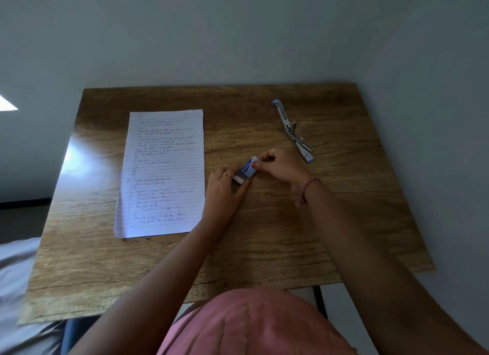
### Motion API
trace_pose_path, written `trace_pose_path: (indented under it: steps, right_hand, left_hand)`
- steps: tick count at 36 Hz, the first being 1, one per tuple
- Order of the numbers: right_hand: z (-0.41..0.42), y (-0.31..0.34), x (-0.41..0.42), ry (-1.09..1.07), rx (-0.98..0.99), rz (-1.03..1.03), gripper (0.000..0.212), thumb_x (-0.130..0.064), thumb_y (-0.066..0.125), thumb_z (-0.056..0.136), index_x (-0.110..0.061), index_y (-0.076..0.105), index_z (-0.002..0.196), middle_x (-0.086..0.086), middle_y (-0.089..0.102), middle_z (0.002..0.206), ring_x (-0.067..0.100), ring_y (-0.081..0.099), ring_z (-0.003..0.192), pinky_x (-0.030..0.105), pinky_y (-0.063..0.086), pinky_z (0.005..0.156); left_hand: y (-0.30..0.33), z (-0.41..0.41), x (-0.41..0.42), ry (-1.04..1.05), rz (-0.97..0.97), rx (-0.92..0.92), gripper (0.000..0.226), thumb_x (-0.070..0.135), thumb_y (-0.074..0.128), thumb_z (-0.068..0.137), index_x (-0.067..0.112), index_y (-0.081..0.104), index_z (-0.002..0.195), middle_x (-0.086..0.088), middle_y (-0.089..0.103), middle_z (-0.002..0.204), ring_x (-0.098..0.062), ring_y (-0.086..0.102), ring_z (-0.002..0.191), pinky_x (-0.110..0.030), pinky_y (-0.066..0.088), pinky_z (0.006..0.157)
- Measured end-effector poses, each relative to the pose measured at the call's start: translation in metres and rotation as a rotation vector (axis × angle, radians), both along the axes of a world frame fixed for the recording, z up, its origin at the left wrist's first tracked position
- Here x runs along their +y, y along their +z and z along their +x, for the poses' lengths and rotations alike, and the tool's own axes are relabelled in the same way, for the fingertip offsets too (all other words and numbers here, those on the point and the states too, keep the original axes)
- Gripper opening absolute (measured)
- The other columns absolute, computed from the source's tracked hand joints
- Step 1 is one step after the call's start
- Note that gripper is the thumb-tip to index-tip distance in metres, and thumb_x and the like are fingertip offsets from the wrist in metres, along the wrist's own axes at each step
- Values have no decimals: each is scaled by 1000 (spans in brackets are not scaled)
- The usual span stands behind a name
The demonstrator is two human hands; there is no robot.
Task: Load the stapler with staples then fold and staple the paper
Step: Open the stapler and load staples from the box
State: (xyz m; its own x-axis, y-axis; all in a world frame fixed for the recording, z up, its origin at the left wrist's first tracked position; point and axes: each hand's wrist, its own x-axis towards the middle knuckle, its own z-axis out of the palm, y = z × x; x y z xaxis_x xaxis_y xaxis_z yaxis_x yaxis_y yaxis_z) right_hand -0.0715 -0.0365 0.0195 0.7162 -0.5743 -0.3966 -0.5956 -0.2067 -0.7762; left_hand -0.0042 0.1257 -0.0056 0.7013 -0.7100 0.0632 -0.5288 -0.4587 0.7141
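Note:
A small blue staple box [247, 168] lies at the middle of the wooden table [277, 235], its white inner tray slid partly out at the lower left end. My left hand [225, 188] grips that tray end. My right hand [280, 166] pinches the blue sleeve at its upper right end. The stapler [293, 131] lies swung fully open and flat at the back right of the table, apart from both hands. A lined sheet of paper [162, 173] with handwriting lies flat to the left of my left hand.
The table stands against a plain wall at the back and on the right. A pale surface [16, 275] shows past the table's left edge. My pink clothing [251, 325] fills the bottom middle of the view.

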Motion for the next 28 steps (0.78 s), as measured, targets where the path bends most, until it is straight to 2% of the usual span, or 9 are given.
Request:
trace_pose_path:
  steps: [4, 7, 13, 16, 19, 21, 24, 28]
  right_hand:
    - [-1, 3, -7, -7, 13, 17, 16, -28, 74, 82, -20, 69, 95, -6, 65, 98, 8, 58, 95, 25, 44, 84]
    - [-1, 3, -8, 1, 13, 13, 9, -28, 75, 81, -27, 66, 84, -10, 65, 93, 6, 58, 91, 24, 43, 79]
    - [-1, 2, -8, 9, 15, -10, 10, -30, 75, 79, -30, 66, 79, -12, 65, 91, 2, 57, 88, 22, 44, 76]
    - [-1, 2, -8, 19, 3, -33, 10, -32, 75, 79, -31, 66, 81, -11, 65, 93, 4, 58, 89, 21, 44, 75]
    - [-7, 3, -9, 19, -25, -12, 17, -34, 74, 81, -27, 67, 95, -9, 64, 97, 5, 58, 91, 19, 43, 73]
    - [-17, 6, -13, -2, -35, -17, 21, -35, 70, 83, -26, 65, 102, -11, 62, 98, 2, 56, 90, 18, 41, 71]
    - [-44, 8, -18, 7, -3, -137, 20, -31, 66, 87, -26, 62, 106, -14, 59, 99, 0, 54, 90, 15, 39, 69]
    - [-87, 8, -15, 0, -21, -121, 7, -32, 66, 87, -35, 63, 93, -20, 63, 91, -9, 59, 83, 9, 39, 64]
  left_hand:
    - [1, -2, 5, 5, -25, 13, 46, 27, 66, 90, 11, 55, 132, -8, 58, 125, -23, 51, 115, -24, 34, 92]
    - [1, -4, 8, 19, -30, 30, 44, 25, 66, 90, 11, 55, 131, -7, 58, 125, -22, 51, 114, -21, 33, 92]
    - [4, -11, 12, 28, -28, 44, 45, 23, 63, 91, 12, 53, 133, -6, 57, 122, -19, 50, 111, -22, 36, 90]
    - [4, -12, 15, 23, -32, 36, 46, 22, 63, 91, 11, 51, 135, -6, 57, 123, -20, 50, 112, -26, 40, 94]
    - [5, -14, 18, 5, -36, 19, 49, 21, 63, 92, 9, 50, 137, -7, 56, 123, -21, 50, 114, -33, 42, 100]
    - [5, -15, 20, 0, -34, 12, 50, 21, 63, 92, 8, 49, 137, -7, 55, 124, -21, 49, 115, -33, 40, 102]
    - [6, -16, 20, -5, -36, 22, 50, 20, 63, 92, 7, 48, 138, -8, 53, 126, -21, 47, 117, -32, 38, 104]
    - [5, -18, 20, -3, -40, 27, 49, 18, 62, 92, 7, 48, 138, -8, 52, 128, -21, 45, 119, -29, 35, 104]
